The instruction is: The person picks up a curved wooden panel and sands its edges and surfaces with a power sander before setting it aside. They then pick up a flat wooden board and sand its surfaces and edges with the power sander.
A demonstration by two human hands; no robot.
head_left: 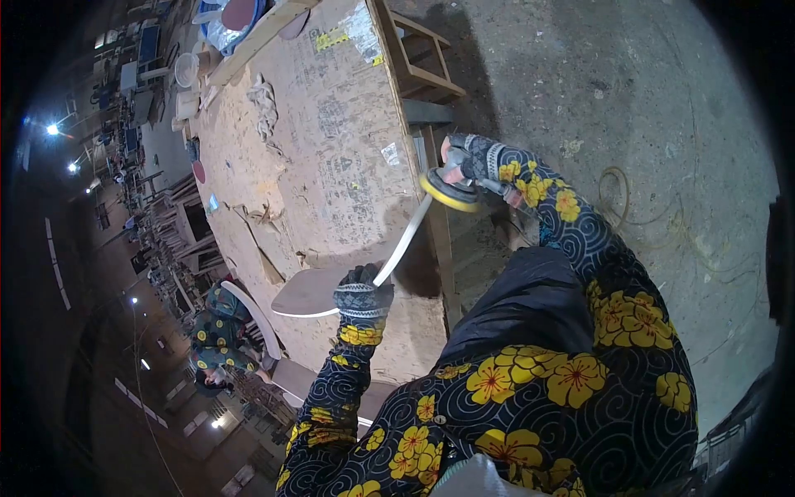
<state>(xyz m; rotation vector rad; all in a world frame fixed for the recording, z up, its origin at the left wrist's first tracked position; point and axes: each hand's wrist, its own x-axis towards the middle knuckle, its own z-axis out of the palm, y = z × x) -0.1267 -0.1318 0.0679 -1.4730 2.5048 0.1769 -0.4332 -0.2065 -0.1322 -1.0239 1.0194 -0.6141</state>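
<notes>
A curved, thin wooden panel [308, 291] with a pale edge rests partly over the plywood workbench [331, 199], and its far end reaches up to the bench's side. My left hand [364, 290], in a grey patterned glove, is closed around the panel's edge near its middle. In my gloved right hand [474, 157] is a round power sander [451, 192] with a yellow-rimmed pad. The sander's pad meets the far end of the panel at its edge; whether it spins cannot be made out. Some of my right fingers are hidden behind the tool.
A crumpled rag [263, 103] lies on the bench. At its far end stands a blue tub [240, 25] with sanding discs. A wooden frame [426, 62] stands beside the bench, a hose [609, 186] lies on the floor, and a co-worker [219, 335] is at the opposite side.
</notes>
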